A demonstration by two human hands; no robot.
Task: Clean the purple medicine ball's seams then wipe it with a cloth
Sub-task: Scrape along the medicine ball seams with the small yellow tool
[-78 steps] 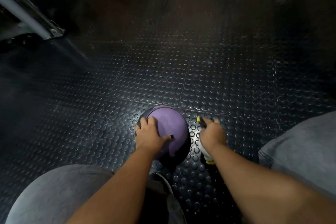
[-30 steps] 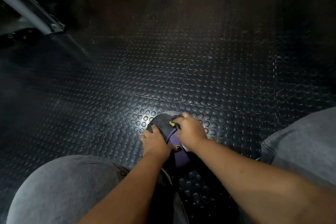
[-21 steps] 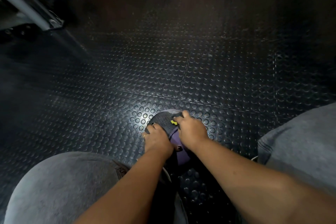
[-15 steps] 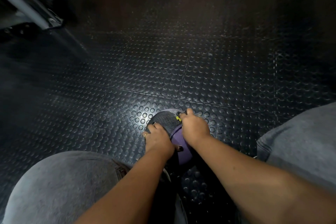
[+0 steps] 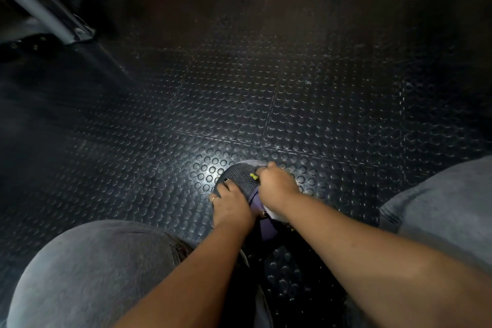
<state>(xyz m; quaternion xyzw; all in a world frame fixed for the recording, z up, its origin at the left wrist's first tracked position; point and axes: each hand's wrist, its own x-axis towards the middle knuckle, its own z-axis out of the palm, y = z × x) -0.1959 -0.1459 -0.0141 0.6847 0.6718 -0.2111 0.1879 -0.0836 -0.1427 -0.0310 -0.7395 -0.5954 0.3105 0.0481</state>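
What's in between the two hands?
The purple medicine ball: in the head view its dark textured panel and a purple strip show between the left hand and the right hand, which grips a yellow-tipped tool.

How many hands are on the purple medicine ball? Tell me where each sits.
2. The left hand holds the purple round medicine ball at its near-left; the right hand grips a yellow-tipped tool against its top.

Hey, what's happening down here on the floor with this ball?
A person crouches over a purple medicine ball on the black studded rubber floor. Their left hand holds the ball steady while the right hand grips a small white-handled tool with a yellow tip, held against the ball's top, apparently working a seam.
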